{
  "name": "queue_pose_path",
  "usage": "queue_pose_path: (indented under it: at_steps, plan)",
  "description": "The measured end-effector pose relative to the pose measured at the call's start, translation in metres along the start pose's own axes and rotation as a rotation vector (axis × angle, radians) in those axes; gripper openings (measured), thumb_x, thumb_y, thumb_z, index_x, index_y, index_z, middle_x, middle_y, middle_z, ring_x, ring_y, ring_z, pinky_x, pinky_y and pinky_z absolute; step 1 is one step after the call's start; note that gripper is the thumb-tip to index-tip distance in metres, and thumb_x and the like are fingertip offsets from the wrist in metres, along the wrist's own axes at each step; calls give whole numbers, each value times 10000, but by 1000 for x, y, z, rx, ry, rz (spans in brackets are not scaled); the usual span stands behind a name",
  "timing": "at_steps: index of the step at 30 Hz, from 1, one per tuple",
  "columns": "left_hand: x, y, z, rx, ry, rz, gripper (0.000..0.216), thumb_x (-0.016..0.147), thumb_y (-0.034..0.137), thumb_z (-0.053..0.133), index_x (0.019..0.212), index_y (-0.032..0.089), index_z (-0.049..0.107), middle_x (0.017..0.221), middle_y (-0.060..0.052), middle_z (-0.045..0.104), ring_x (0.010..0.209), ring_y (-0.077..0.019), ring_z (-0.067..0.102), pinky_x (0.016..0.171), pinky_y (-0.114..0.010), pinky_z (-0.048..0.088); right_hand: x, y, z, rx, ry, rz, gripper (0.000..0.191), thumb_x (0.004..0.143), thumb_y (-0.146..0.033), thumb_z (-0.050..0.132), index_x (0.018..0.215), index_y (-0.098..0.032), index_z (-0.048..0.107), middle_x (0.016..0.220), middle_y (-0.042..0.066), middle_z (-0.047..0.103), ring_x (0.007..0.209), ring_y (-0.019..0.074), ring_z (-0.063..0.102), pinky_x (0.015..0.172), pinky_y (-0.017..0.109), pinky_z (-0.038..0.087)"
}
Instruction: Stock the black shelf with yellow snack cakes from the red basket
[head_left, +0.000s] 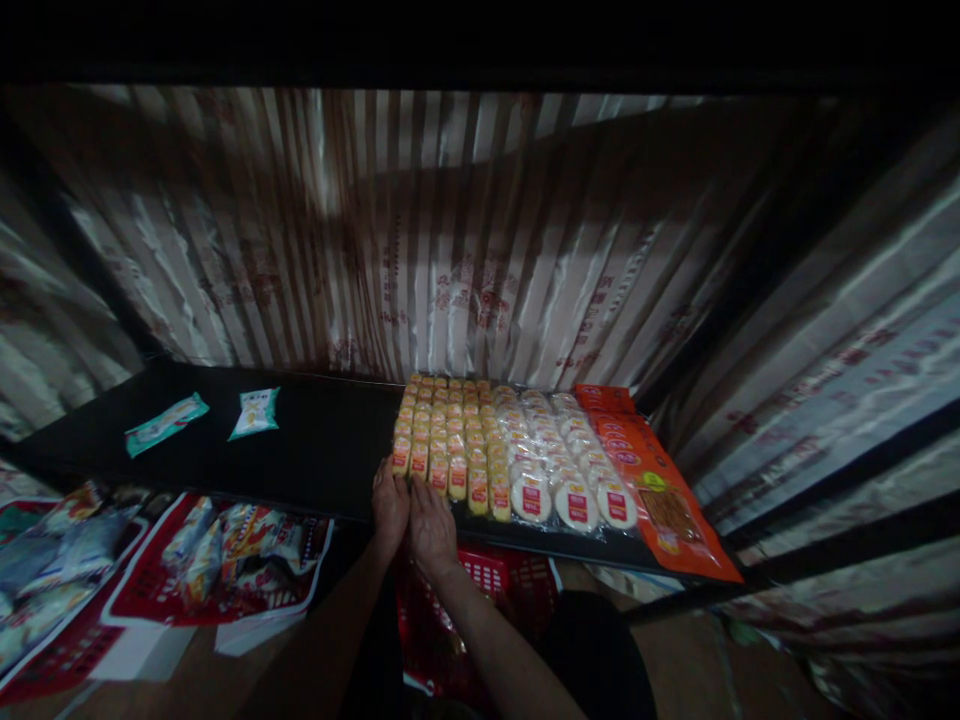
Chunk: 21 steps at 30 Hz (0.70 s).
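Note:
My left hand [390, 508] and my right hand [433, 525] lie side by side at the front edge of a black shelf [315, 450]. Their fingertips rest against the nearest row of small yellow-and-red snack packets [442, 430], which stand in several tight rows. The fingers of both hands are stretched forward and hold nothing that I can see. To the right of the yellow packets lie rows of round white packets with red labels [559, 455]. Flat orange packets [652, 480] lie at the far right of the shelf.
Two loose green-and-white packets [163, 422] [255, 412] lie on the shelf's left part. Striped plastic sheeting [465, 240] hangs behind and beside the shelf. Below are a red basket [487, 580] and red-rimmed trays of bagged goods [225, 550].

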<state>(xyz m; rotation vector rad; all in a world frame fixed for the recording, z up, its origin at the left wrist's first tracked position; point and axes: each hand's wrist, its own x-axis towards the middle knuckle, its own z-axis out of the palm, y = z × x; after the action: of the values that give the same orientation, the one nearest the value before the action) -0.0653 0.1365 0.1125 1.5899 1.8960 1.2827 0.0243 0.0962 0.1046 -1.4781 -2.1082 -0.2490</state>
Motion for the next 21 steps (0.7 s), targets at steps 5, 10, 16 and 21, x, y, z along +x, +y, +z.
queue_pose_path:
  at_steps: [5,10,16,21]
  plan:
    - [-1,-1,1,10,10,-6,460,871,214,317,1270,42,469,1299,-202,527,1253,-244,455,1061,-399,354,-4,2,-8,46,44,-32,516,858,-90,364,1369,-145,407,1370,107,487,1278,232,410,998,421,376]
    - [-3,0,2,25,21,4,482,866,203,323,1304,34,436,1346,-208,482,1291,-249,414,1080,-420,333,-11,1,-19,8,123,-38,535,846,-99,360,1381,-87,367,1439,174,371,1391,273,200,1027,488,329]
    - [-4,-3,6,12,33,22,478,876,210,320,1309,45,436,1343,-210,487,1296,-247,411,1083,-428,332,-13,5,-12,5,147,-48,507,853,-83,354,1359,-57,389,1408,189,413,1404,250,159,1064,474,318]
    - [-3,-3,5,3,50,24,486,866,188,324,1313,22,423,1361,-225,460,1321,-255,373,1093,-433,320,-14,8,-9,38,136,-36,530,843,-66,350,1372,-64,372,1415,176,409,1411,235,133,1072,472,325]
